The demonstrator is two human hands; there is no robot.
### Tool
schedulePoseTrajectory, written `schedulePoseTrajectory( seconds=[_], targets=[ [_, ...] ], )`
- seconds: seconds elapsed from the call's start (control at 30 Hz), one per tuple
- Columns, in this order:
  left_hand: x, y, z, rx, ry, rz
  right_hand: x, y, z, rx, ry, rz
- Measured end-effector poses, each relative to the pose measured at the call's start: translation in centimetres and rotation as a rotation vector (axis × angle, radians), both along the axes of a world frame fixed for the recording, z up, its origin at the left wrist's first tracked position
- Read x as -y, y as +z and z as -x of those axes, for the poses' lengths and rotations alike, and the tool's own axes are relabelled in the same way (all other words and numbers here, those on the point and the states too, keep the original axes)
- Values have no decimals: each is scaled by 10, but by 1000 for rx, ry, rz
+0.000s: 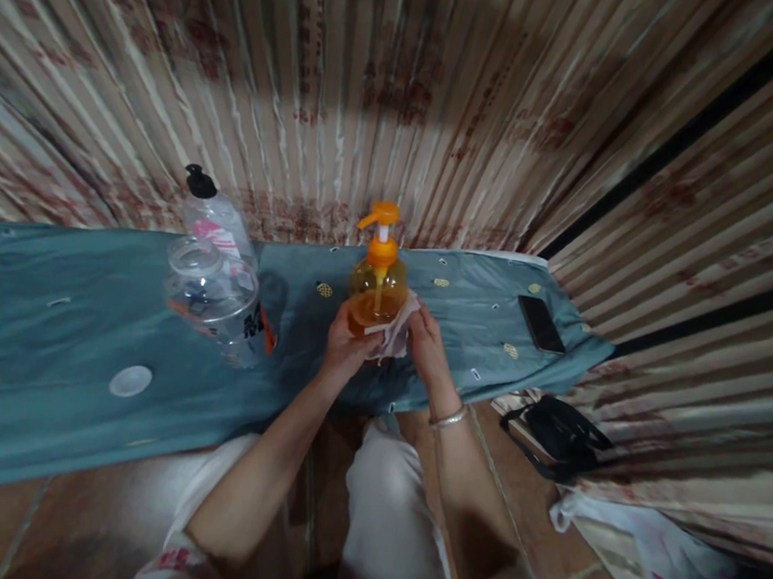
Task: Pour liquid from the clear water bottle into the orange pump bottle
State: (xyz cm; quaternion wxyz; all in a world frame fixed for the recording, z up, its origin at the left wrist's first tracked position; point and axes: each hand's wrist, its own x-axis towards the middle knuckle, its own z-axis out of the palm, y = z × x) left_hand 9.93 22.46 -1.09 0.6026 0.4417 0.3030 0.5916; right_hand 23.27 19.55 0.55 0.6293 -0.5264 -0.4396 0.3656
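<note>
An orange pump bottle (379, 284) with amber liquid in its lower part stands upright in front of me at the table's middle. My left hand (350, 340) is wrapped round its lower left side. On the other side, my right hand (426, 340) pinches a crumpled white tissue (396, 330), which lies against the bottle's lower right. The fingertips behind the bottle and tissue are partly hidden. To the left stand a clear open plastic jar (212, 301) and, behind it, a clear pump bottle (221, 217) with a black pump and pink label.
A round translucent lid (131, 381) lies on the green cloth (87, 319) at left. At the right end is a dark phone (541, 324). Pleated curtains (355, 88) hang behind and at right. A black bag (556, 434) rests on the floor at right.
</note>
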Motion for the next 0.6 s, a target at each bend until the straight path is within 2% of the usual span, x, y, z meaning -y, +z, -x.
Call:
schedulePoseTrajectory(
  seconds=[0.13, 0.23, 0.3, 0.4, 0.53, 0.6],
  targets=[
    [6, 11, 9, 14, 2, 140, -2, -22, 7, -120, 33, 119],
    [10, 18, 12, 37, 14, 211, 6, -31, 11, -159, 16, 146],
    [11, 23, 15, 40, 16, 214, 11, -33, 12, -207, 17, 151],
    [13, 32, 18, 52, 26, 210, 15, -35, 18, -389, 11, 179],
    [14, 43, 21, 88, 48, 196, 20, -34, 34, -600, 44, 220],
    [14, 45, 22, 76, 67, 185, 25, -33, 44, -631, 77, 252]
  ],
)
